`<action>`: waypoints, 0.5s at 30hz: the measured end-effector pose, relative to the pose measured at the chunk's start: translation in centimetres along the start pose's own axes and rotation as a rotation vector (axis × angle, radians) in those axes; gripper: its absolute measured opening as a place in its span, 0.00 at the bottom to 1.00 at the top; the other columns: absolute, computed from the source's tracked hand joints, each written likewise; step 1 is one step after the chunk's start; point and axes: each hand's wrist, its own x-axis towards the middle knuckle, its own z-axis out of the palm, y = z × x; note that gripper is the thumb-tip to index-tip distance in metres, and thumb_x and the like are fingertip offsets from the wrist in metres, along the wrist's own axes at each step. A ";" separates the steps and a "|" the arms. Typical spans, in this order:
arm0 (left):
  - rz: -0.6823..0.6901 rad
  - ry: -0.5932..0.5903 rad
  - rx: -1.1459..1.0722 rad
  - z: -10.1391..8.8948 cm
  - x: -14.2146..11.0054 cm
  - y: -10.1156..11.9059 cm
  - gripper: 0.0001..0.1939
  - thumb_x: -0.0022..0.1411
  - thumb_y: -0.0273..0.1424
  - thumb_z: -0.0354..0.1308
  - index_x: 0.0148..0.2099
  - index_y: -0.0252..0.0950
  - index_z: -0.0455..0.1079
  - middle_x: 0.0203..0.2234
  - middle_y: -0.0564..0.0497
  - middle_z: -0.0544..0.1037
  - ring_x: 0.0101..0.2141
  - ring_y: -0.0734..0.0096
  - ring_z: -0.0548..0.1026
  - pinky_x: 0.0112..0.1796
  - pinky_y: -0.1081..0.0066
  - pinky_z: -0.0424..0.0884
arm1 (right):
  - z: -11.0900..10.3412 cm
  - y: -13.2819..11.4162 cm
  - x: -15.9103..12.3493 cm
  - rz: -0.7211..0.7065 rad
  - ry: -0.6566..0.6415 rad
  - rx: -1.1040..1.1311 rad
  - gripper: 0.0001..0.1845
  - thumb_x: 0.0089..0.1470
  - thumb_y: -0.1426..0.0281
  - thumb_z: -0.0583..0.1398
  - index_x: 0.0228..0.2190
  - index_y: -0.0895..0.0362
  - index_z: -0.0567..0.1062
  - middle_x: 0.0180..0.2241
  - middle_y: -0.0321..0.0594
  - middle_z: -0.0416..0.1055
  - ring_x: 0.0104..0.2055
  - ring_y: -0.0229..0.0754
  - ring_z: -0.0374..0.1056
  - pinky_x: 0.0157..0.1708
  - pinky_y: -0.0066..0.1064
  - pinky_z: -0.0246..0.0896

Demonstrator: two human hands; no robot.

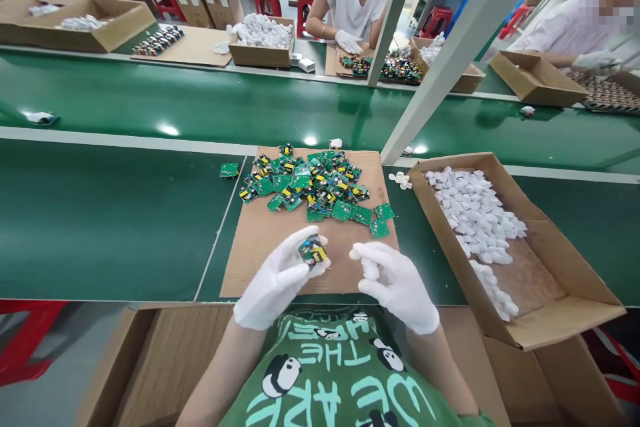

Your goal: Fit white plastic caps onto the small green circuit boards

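Observation:
My left hand (pixel 283 273), in a white glove, is closed around a small circuit board (pixel 313 251) with a yellow-wrapped part and other components facing up. To its right, my right hand (pixel 397 280), also gloved in white, is curled, thumb below the forefinger. A small white shape shows between them; whether it is a white piece or a bent fingertip I cannot tell. Both hands are above a cardboard sheet (pixel 260 240), apart from each other. Beyond them lies a heap of similar circuit boards (pixel 310 180), some green side up.
On the right, an open cardboard box (pixel 545 260) holds many small white pieces (pixel 470 207). A few more pieces (pixel 401 179) lie beside it. One board (pixel 229 170) sits left of the sheet. A slanted post (pixel 450 53) rises behind. Co-workers sit across the green conveyor (pixel 200 100).

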 end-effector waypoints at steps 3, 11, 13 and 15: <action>-0.054 -0.118 -0.034 0.4 0.2 -0.5 0.27 0.53 0.34 0.69 0.57 0.41 0.73 0.48 0.43 0.77 0.44 0.62 0.76 0.44 0.66 0.76 | 0.2 -0.2 0.5 -0.061 0.025 -0.036 0.21 0.55 0.74 0.64 0.50 0.50 0.76 0.26 0.33 0.70 0.27 0.36 0.66 0.31 0.30 0.67; -0.100 -0.272 -0.068 0.8 0.5 -1.2 0.25 0.57 0.32 0.67 0.57 0.44 0.73 0.47 0.46 0.79 0.36 0.68 0.80 0.36 0.74 0.76 | 0.0 -1.4 0.6 -0.184 0.143 -0.099 0.07 0.55 0.73 0.65 0.36 0.52 0.81 0.24 0.34 0.74 0.23 0.35 0.65 0.24 0.27 0.61; -0.115 -0.274 -0.082 1.0 0.4 -1.3 0.24 0.57 0.32 0.67 0.57 0.43 0.73 0.47 0.46 0.79 0.36 0.69 0.80 0.38 0.74 0.77 | 0.0 -1.5 0.6 -0.156 0.136 -0.109 0.06 0.55 0.73 0.65 0.36 0.52 0.82 0.21 0.32 0.73 0.20 0.33 0.63 0.21 0.26 0.60; -0.129 -0.257 -0.099 1.2 0.3 -1.3 0.23 0.58 0.31 0.67 0.57 0.42 0.74 0.47 0.45 0.79 0.38 0.68 0.80 0.39 0.74 0.77 | -0.1 -1.7 0.8 -0.106 0.111 -0.106 0.06 0.55 0.72 0.65 0.36 0.52 0.82 0.21 0.33 0.75 0.20 0.34 0.65 0.22 0.26 0.63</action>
